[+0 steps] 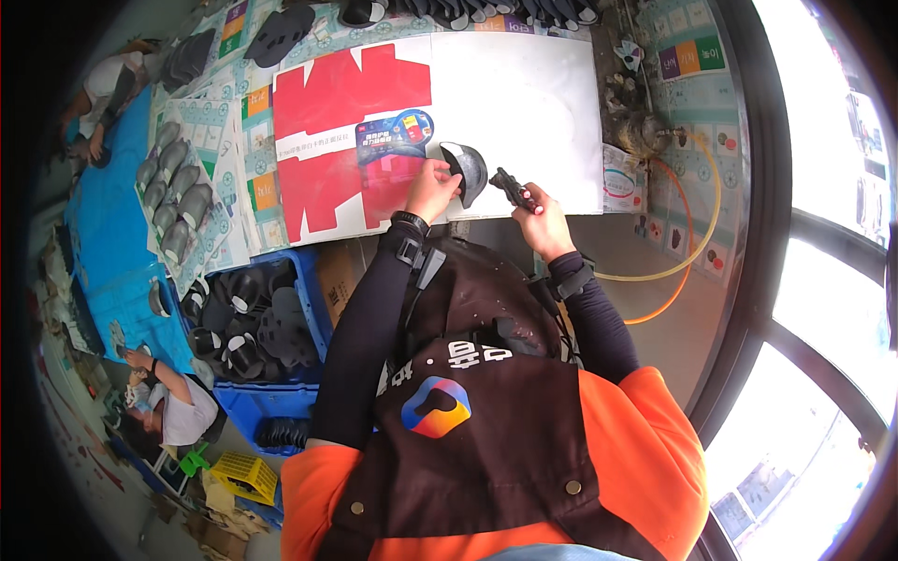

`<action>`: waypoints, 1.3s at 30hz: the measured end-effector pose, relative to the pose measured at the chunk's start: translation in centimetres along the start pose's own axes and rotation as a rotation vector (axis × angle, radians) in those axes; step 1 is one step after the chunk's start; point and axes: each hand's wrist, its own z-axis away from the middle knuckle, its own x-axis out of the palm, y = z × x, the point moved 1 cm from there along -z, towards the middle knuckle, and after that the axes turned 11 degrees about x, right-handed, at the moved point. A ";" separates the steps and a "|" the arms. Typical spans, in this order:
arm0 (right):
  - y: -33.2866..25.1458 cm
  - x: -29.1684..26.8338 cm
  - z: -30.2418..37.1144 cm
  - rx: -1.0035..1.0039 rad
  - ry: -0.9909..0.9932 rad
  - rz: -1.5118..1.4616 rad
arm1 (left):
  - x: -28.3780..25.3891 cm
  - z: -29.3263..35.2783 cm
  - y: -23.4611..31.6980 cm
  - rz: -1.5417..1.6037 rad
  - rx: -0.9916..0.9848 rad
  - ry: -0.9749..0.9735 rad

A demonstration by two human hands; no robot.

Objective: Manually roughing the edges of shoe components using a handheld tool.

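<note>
My left hand [431,184] holds a dark grey moulded shoe piece [468,170] upright against the white sheet [524,103] that covers the work table. Just to its right, my right hand [543,220] grips a small dark hand tool [514,190] whose tip points at the piece. Both forearms wear black sleeves with wrist straps. Under the left hand lies a red flattened carton [337,140] with a blue printed card [393,136] on it.
A blue crate [271,402] of dark shoe parts stands at my left side. Grey moulded pieces [173,196] lie in rows on the far left of the table. An orange hose [687,243] curls at the right. Two other people work at the left.
</note>
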 end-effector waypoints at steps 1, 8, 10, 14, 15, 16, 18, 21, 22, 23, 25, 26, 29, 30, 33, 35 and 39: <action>0.2 -0.2 0.2 -0.004 0.028 0.022 | 0.2 0.0 0.3 0.010 -0.009 -0.005; 1.5 0.2 1.0 -0.057 -0.054 -0.009 | 0.6 -0.2 0.9 -0.021 -0.030 -0.025; 0.8 0.1 1.0 -0.022 -0.006 -0.014 | 0.4 -0.1 0.8 -0.031 -0.025 -0.024; 1.1 -0.2 0.8 0.006 0.067 0.011 | 0.4 -0.2 0.4 -0.001 -0.014 -0.016; 1.1 -0.2 1.0 0.012 0.059 0.040 | 0.3 -0.1 0.2 0.002 -0.018 -0.013; 1.7 0.0 1.0 -0.001 0.058 0.060 | 0.4 -0.2 0.3 0.007 -0.022 -0.014; 2.8 0.2 1.0 -0.019 -0.011 0.027 | 0.4 -0.2 0.3 -0.006 -0.017 -0.012; 3.2 0.6 1.1 -0.056 -0.120 -0.035 | 0.1 -0.3 -0.2 -0.038 -0.044 -0.002; 2.6 0.7 1.2 -0.053 -0.113 -0.055 | -0.3 -0.4 -0.9 -0.054 -0.072 0.016; 2.1 0.8 1.3 -0.050 -0.106 -0.075 | -0.8 -0.4 -1.6 -0.057 -0.075 0.015; 1.9 1.0 0.9 -0.033 -0.076 -0.111 | -1.7 -0.3 -2.9 -0.032 -0.091 0.101; 2.1 1.1 0.5 -0.026 -0.110 -0.122 | -2.1 -0.2 -3.6 -0.029 -0.100 0.107; 2.0 1.2 0.3 -0.082 -0.161 -0.080 | -3.0 -0.2 -4.8 0.027 -0.121 0.118; 1.9 1.3 0.5 -0.106 -0.191 -0.025 | -3.3 0.0 -5.1 0.026 -0.125 0.120; 1.5 1.3 0.9 -0.113 -0.195 0.047 | -3.7 0.0 -4.0 -0.003 -0.160 0.116; 1.1 1.2 1.2 -0.027 -0.148 0.046 | -3.8 -0.3 -2.0 -0.706 0.310 0.293; 1.7 1.1 2.1 -0.047 -0.195 0.114 | -1.3 -3.2 6.0 -0.849 0.811 0.024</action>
